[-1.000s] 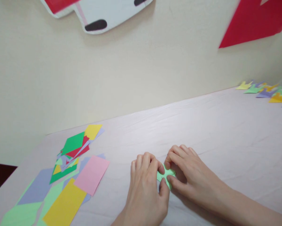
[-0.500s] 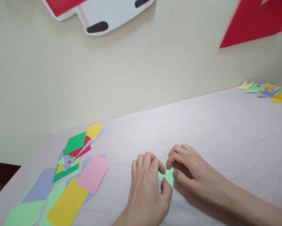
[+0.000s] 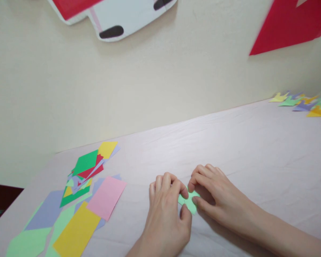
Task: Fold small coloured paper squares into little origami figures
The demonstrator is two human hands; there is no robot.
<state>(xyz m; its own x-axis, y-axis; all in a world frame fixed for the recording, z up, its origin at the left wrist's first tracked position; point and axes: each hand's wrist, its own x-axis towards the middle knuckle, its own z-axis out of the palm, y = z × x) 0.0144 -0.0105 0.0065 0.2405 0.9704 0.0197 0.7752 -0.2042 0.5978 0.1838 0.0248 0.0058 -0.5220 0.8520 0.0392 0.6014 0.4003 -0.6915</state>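
Note:
A small light green piece of folded paper (image 3: pixel 190 202) lies on the cloth-covered table between my two hands. My left hand (image 3: pixel 167 212) grips its left side, index finger and thumb curled over it with a gap between them. My right hand (image 3: pixel 216 191) holds the right side, with the thumb tip resting on the paper and the index finger at its upper edge. Fingers cover part of the paper, so its full shape is hidden. The other fingers of both hands are bent.
To the left lie a pink sheet (image 3: pixel 107 198), a yellow sheet (image 3: pixel 77 228), a purple sheet (image 3: pixel 46 210) and a dark green sheet (image 3: pixel 85 162), among scraps. Several folded paper shapes (image 3: pixel 305 105) stand at the far right. A wall (image 3: pixel 149 82) with red and white decorations rises behind the table.
My right thumb has moved left onto the green paper. My left thumb has shifted slightly left and down. The paper's visible outline differs a little; the surrounding sheets stay put.

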